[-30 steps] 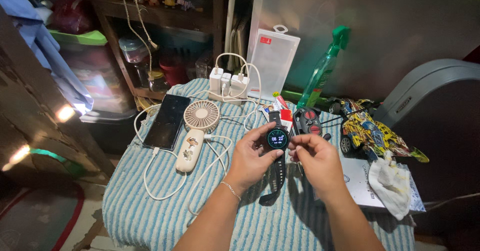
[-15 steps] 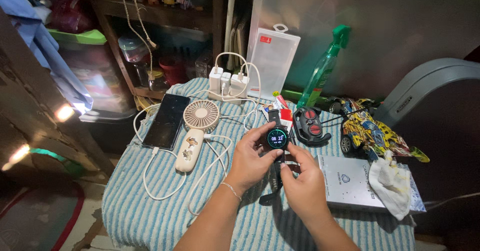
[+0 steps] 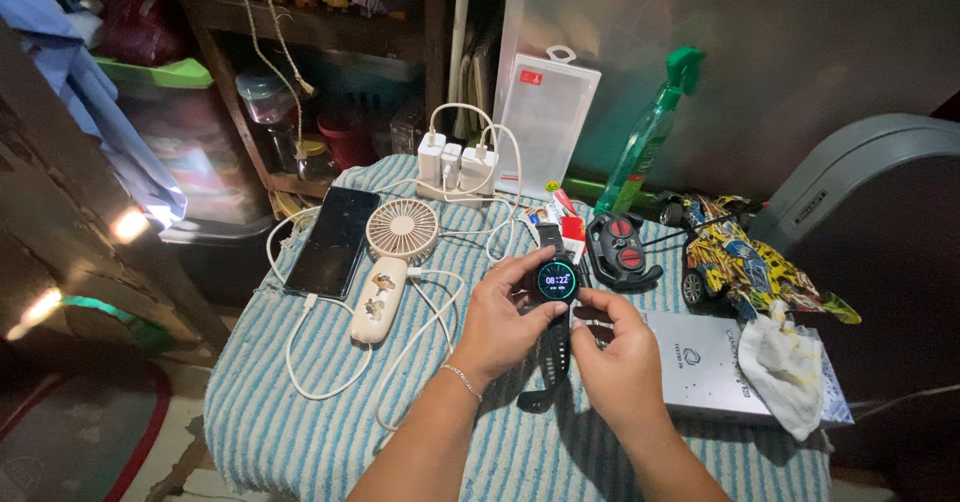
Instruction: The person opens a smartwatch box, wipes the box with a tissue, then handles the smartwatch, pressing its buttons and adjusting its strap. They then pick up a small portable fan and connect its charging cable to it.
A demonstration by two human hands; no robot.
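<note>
From the head view, I see my left hand [image 3: 497, 324] closed around the round case of a black smartwatch [image 3: 556, 281], its lit face turned up, held just above the striped surface [image 3: 300, 422]. My right hand [image 3: 618, 362] pinches the strap just below the case. The strap hangs loose and unfastened, so I judge the watch is in hand but not yet on a wrist. A small fan [image 3: 400, 230] and a phone [image 3: 333, 241] lie to the left, and a silver box [image 3: 705, 367] sits just beside my right hand.
</note>
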